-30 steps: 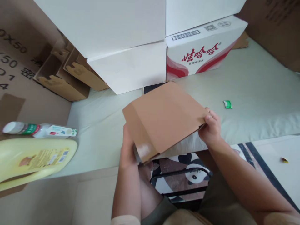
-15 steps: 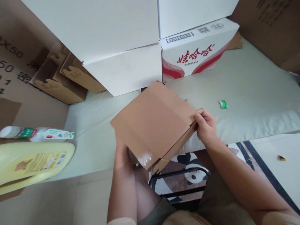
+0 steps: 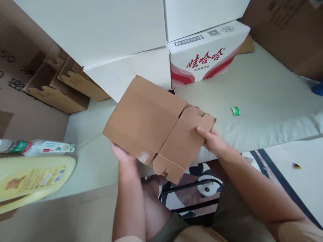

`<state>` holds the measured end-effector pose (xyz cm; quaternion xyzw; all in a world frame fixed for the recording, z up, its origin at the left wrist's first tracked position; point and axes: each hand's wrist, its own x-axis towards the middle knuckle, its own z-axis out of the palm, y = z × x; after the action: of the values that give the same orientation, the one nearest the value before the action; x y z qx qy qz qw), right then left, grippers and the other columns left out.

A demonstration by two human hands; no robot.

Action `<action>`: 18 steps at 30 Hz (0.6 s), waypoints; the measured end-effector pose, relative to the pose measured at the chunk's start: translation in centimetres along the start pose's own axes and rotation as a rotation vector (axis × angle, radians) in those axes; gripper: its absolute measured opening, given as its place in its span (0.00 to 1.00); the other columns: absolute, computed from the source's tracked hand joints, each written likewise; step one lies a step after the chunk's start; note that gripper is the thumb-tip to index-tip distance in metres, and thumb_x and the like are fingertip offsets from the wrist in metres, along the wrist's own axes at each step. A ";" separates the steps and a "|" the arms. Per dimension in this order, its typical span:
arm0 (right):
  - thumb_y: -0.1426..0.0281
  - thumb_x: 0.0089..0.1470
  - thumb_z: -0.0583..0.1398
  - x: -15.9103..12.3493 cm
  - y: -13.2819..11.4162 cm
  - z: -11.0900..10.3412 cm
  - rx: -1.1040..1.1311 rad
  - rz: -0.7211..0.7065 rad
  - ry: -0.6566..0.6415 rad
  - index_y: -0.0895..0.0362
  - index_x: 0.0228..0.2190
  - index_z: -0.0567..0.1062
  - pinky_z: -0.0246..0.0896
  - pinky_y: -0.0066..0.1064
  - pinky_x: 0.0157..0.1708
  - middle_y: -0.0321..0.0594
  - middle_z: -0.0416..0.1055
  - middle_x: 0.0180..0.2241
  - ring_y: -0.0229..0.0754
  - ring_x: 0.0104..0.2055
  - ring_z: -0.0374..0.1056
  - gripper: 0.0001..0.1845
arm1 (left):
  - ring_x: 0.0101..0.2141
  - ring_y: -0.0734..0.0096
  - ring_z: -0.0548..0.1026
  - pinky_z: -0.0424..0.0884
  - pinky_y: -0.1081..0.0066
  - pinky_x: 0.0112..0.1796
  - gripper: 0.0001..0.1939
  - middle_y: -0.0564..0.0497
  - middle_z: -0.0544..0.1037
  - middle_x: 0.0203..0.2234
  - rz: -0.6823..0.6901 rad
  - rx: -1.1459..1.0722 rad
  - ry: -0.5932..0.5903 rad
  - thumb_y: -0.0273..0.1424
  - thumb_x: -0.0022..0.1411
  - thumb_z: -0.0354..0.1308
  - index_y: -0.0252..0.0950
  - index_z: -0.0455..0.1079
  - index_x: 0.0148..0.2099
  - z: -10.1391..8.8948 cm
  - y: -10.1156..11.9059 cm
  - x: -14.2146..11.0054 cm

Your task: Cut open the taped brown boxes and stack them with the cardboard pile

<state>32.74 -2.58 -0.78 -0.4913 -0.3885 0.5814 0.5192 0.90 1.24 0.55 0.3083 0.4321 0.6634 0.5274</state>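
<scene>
I hold a small brown cardboard box (image 3: 146, 121) in front of me, tilted, over the edge of a pale green mat (image 3: 264, 97). My left hand (image 3: 121, 155) supports it from beneath at the lower left, fingers hidden under the cardboard. My right hand (image 3: 212, 140) grips the box's side panel (image 3: 184, 141), which has swung out to the right with its notched flaps showing. A patch of clear tape sits near the box's lower corner.
Large white cartons (image 3: 101, 37) and a red-and-white printed carton (image 3: 204, 57) stand behind. Folded brown boxes (image 3: 60, 87) lie at left, with a water bottle (image 3: 37, 148) and a yellow jug (image 3: 32, 178). A green wrapper (image 3: 235, 110) lies on the mat. A panda rug (image 3: 202, 191) is below.
The box has turned and lifted toward the left; its right side panel has opened outward with flaps now showing. My right hand has shifted from the box's corner onto that panel.
</scene>
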 end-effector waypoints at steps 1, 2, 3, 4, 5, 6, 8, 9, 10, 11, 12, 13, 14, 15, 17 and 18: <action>0.41 0.49 0.69 0.0 -0.2 -0.1 0.023 0.004 0.029 0.51 0.46 0.75 0.80 0.47 0.37 0.44 0.82 0.38 0.56 0.40 0.80 0.33 | 0.50 0.49 0.79 0.77 0.59 0.43 0.23 0.50 0.83 0.33 0.020 -0.033 0.011 0.57 0.60 0.62 0.43 0.74 0.40 -0.2 0.0 0.1; 0.41 0.50 0.68 -0.1 -0.5 -0.3 0.040 -0.009 0.059 0.51 0.45 0.75 0.79 0.46 0.35 0.44 0.82 0.36 0.55 0.38 0.80 0.32 | 0.50 0.50 0.80 0.77 0.60 0.44 0.22 0.50 0.83 0.33 0.031 -0.068 0.022 0.56 0.59 0.62 0.42 0.73 0.39 -0.3 0.1 0.1; 0.42 0.53 0.66 -0.1 -0.8 -0.7 0.044 -0.040 0.090 0.51 0.44 0.75 0.78 0.46 0.33 0.43 0.82 0.36 0.54 0.36 0.79 0.30 | 0.46 0.53 0.81 0.76 0.61 0.43 0.21 0.50 0.83 0.32 0.027 -0.102 0.037 0.55 0.60 0.61 0.42 0.73 0.39 -0.5 0.1 0.2; 0.41 0.55 0.65 -0.2 -1.1 -1.4 0.034 -0.081 0.117 0.52 0.43 0.76 0.78 0.45 0.32 0.43 0.81 0.34 0.53 0.34 0.79 0.28 | 0.41 0.57 0.81 0.76 0.63 0.40 0.21 0.50 0.82 0.29 0.002 -0.136 0.051 0.55 0.61 0.60 0.42 0.73 0.38 -0.6 0.1 0.2; 0.41 0.57 0.63 -0.5 -1.5 -2.3 0.017 -0.123 0.141 0.51 0.41 0.76 0.76 0.43 0.29 0.42 0.80 0.32 0.50 0.30 0.77 0.27 | 0.34 0.62 0.80 0.75 0.66 0.36 0.22 0.51 0.80 0.26 -0.040 -0.168 0.067 0.55 0.62 0.57 0.41 0.72 0.37 -0.7 0.1 0.2; 0.40 0.59 0.61 -0.8 -1.8 -3.3 0.007 -0.154 0.163 0.51 0.39 0.76 0.73 0.41 0.24 0.40 0.78 0.28 0.47 0.25 0.73 0.27 | 0.28 0.66 0.77 0.73 0.68 0.31 0.23 0.52 0.77 0.24 -0.088 -0.199 0.086 0.56 0.64 0.54 0.41 0.72 0.36 -0.8 0.1 0.2; 0.39 0.59 0.61 -2.1 -2.5 -5.9 0.030 -0.173 0.209 0.50 0.36 0.75 0.60 0.35 0.15 0.34 0.71 0.22 0.38 0.16 0.59 0.26 | 0.22 0.70 0.71 0.68 0.70 0.25 0.24 0.53 0.73 0.20 -0.164 -0.262 0.131 0.56 0.65 0.50 0.41 0.72 0.34 -0.6 0.0 0.1; 0.39 0.58 0.62 -2.9 -2.9 -7.3 0.057 -0.166 0.235 0.49 0.35 0.75 0.52 0.33 0.11 0.31 0.67 0.20 0.34 0.13 0.51 0.26 | 0.21 0.71 0.70 0.67 0.71 0.23 0.24 0.54 0.72 0.20 -0.182 -0.284 0.150 0.55 0.65 0.50 0.41 0.72 0.33 -0.3 0.0 0.1; 0.40 0.56 0.64 -3.7 -3.3 -8.7 0.074 -0.163 0.272 0.49 0.34 0.74 0.47 0.32 0.10 0.29 0.64 0.19 0.33 0.12 0.46 0.26 | 0.21 0.71 0.69 0.67 0.71 0.22 0.23 0.54 0.71 0.20 -0.188 -0.298 0.161 0.54 0.65 0.51 0.41 0.72 0.32 0.0 0.0 0.0; 0.41 0.54 0.66 -4.6 -3.6 -10.2 0.073 -0.182 0.340 0.49 0.33 0.74 0.44 0.32 0.09 0.28 0.62 0.18 0.32 0.12 0.44 0.25 | 0.21 0.71 0.69 0.66 0.71 0.22 0.22 0.54 0.71 0.20 -0.189 -0.304 0.167 0.54 0.64 0.53 0.41 0.72 0.32 0.4 0.0 0.0; 0.44 0.52 0.69 -5.5 -4.0 -11.7 0.057 -0.226 0.443 0.48 0.31 0.73 0.41 0.32 0.09 0.28 0.63 0.19 0.32 0.13 0.46 0.23 | 0.21 0.72 0.69 0.66 0.72 0.22 0.21 0.54 0.70 0.20 -0.192 -0.308 0.167 0.53 0.63 0.55 0.41 0.72 0.32 0.9 0.0 -0.1; 0.48 0.50 0.72 -6.2 -4.4 -13.2 0.035 -0.284 0.564 0.47 0.30 0.72 0.40 0.32 0.09 0.30 0.64 0.20 0.33 0.13 0.49 0.21 | 0.21 0.72 0.68 0.66 0.72 0.22 0.20 0.54 0.70 0.20 -0.199 -0.309 0.164 0.52 0.61 0.57 0.40 0.72 0.32 1.4 0.0 -0.1; 0.53 0.48 0.74 -6.7 -4.8 -14.6 0.020 -0.350 0.686 0.47 0.29 0.72 0.38 0.33 0.09 0.31 0.67 0.21 0.34 0.14 0.52 0.19 | 0.21 0.73 0.68 0.66 0.72 0.21 0.19 0.54 0.69 0.21 -0.209 -0.311 0.160 0.51 0.60 0.59 0.40 0.72 0.32 1.9 0.0 -0.2; 0.57 0.48 0.75 -6.9 -5.4 -16.0 0.006 -0.407 0.770 0.45 0.29 0.72 0.37 0.33 0.10 0.33 0.69 0.23 0.35 0.16 0.56 0.18 | 0.21 0.73 0.67 0.67 0.73 0.21 0.18 0.55 0.69 0.21 -0.222 -0.312 0.158 0.50 0.59 0.60 0.40 0.72 0.32 2.3 0.0 -0.2; 0.61 0.51 0.74 -6.3 -6.9 -18.6 -0.057 -0.517 0.857 0.43 0.30 0.73 0.39 0.33 0.11 0.33 0.73 0.27 0.37 0.18 0.61 0.14 | 0.20 0.74 0.67 0.67 0.73 0.21 0.17 0.55 0.69 0.21 -0.244 -0.305 0.155 0.49 0.58 0.60 0.39 0.72 0.32 2.9 -0.1 -0.2; 0.61 0.54 0.73 -5.4 -8.0 -19.8 -0.127 -0.575 0.881 0.43 0.30 0.73 0.41 0.33 0.11 0.32 0.74 0.28 0.37 0.18 0.63 0.12 | 0.20 0.74 0.67 0.66 0.73 0.21 0.18 0.55 0.68 0.21 -0.251 -0.294 0.152 0.49 0.57 0.61 0.39 0.71 0.32 3.2 -0.2 -0.2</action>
<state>53.71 -7.79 3.55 -0.5933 -0.2870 0.1291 0.7409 3.79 1.84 1.76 0.1212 0.4042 0.6697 0.6110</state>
